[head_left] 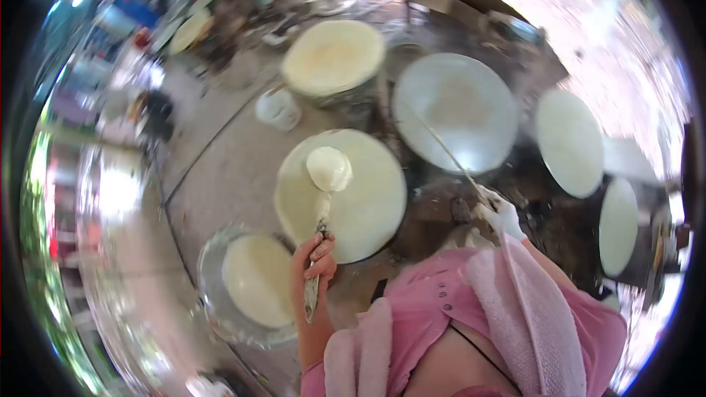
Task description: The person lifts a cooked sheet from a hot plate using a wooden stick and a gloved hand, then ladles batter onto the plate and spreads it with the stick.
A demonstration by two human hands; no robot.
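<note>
My left hand point(315, 257) grips the handle of a ladle point(329, 169) whose bowl, coated in pale batter, rests on a round batter-covered cooking surface point(368, 206). My right hand point(501, 215), in a white glove, holds a long thin stick point(441, 148) that reaches toward a bare grey round surface point(456, 110). A metal basin of pale batter point(254, 283) sits below left of the left hand. I wear a pink shirt with a pink towel over the shoulder.
Another batter-covered round surface point(334, 55) lies farther back. Two more pale discs point(570, 141) point(618, 226) lie to the right. A white cup point(278, 109) stands on the concrete floor. Clutter fills the far left.
</note>
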